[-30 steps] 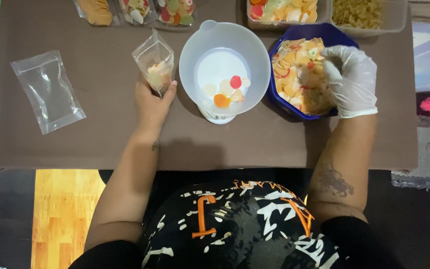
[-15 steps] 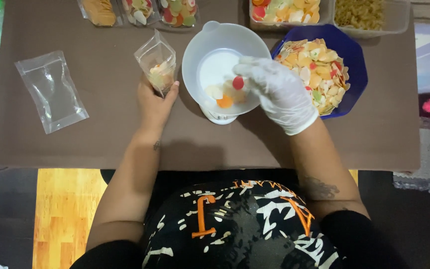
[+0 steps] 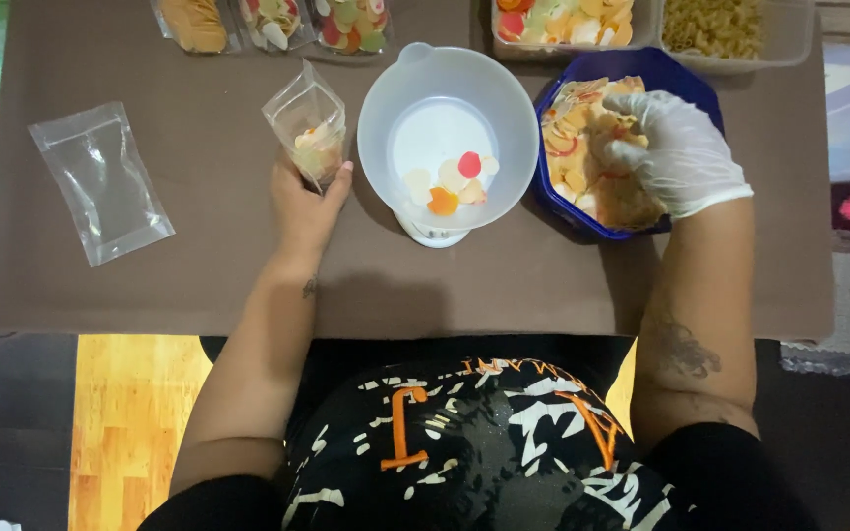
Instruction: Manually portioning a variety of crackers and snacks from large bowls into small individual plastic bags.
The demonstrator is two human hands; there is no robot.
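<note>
My left hand (image 3: pixel 299 205) holds a small clear plastic bag (image 3: pixel 310 132) upright on the brown table; a few coloured chips lie in the bag's bottom. Right of it stands a white bowl (image 3: pixel 400 118) with several round chips, red, orange and pale, in it. My right hand (image 3: pixel 679 155), in a white glove, rests inside a blue bowl (image 3: pixel 647 67) full of yellow and orange chips, its fingers curled among them.
An empty clear bag (image 3: pixel 100 183) lies flat at the left. Filled bags (image 3: pixel 273 20) and clear tubs of chips (image 3: pixel 568 20) and pasta (image 3: pixel 730 28) line the far edge. The table's near edge (image 3: pixel 395 329) is by my body.
My right hand went from the blue bowl over to the white bowl, then back into the blue bowl. The left hand and its bag stayed put.
</note>
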